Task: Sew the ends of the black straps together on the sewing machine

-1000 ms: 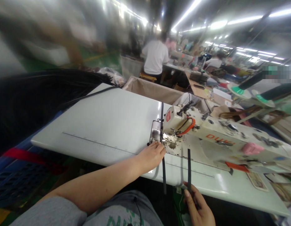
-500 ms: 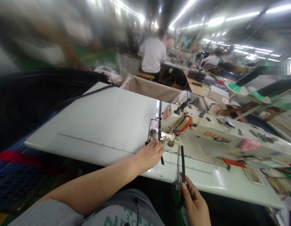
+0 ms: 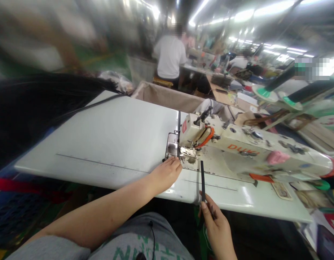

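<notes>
My left hand (image 3: 166, 173) rests on the white table (image 3: 121, 141), fingers curled together at the metal plate (image 3: 171, 148) in front of the sewing machine's foot. A dark strap (image 3: 179, 126) runs from under the machine head away across the table. Near the table's front edge my right hand (image 3: 214, 224) pinches a second dark strap (image 3: 202, 177), which stands up from the fingers toward the cream sewing machine (image 3: 237, 148).
A heap of black straps (image 3: 34, 104) lies at the left. A cloth-lined bin (image 3: 169, 95) stands behind the table. Thread cones (image 3: 277, 92) sit at the right. A person in a white shirt (image 3: 169, 56) sits farther back with other workstations around.
The strap end that hung over the table's front edge by my left hand has been drawn under the machine and out of sight. My right hand has brought its strap a little closer to the needle.
</notes>
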`<state>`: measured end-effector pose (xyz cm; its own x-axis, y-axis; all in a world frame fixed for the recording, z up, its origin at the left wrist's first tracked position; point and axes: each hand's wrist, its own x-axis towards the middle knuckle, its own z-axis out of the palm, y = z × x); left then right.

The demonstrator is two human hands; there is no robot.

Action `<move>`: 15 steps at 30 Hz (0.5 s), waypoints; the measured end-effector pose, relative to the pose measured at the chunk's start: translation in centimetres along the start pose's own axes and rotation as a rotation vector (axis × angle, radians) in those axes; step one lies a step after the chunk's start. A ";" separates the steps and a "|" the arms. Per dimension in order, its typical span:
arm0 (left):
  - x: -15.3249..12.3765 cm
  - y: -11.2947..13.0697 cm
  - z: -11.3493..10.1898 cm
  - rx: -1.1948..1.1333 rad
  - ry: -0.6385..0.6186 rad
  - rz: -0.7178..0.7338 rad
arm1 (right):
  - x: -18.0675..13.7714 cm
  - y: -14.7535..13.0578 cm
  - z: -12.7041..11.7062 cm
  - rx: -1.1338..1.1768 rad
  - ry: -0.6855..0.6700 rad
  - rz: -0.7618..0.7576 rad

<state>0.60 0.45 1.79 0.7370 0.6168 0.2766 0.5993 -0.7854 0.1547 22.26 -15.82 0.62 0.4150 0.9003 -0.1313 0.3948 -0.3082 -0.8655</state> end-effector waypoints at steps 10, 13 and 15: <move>1.0 -2.4 0.6 -0.078 0.062 -0.080 | 0.0 0.7 0.5 -0.039 -0.014 -0.071; 1.4 -3.2 0.7 -0.113 0.047 -0.112 | 0.0 1.0 0.7 -0.046 -0.001 -0.101; 1.6 -3.5 0.7 -0.136 0.017 -0.131 | -0.1 0.8 0.8 -0.044 -0.007 -0.110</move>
<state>-0.10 4.19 1.02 0.6490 0.7145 0.2615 0.6412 -0.6986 0.3174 21.89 -15.89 -0.41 0.3614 0.9315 -0.0408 0.4733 -0.2210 -0.8527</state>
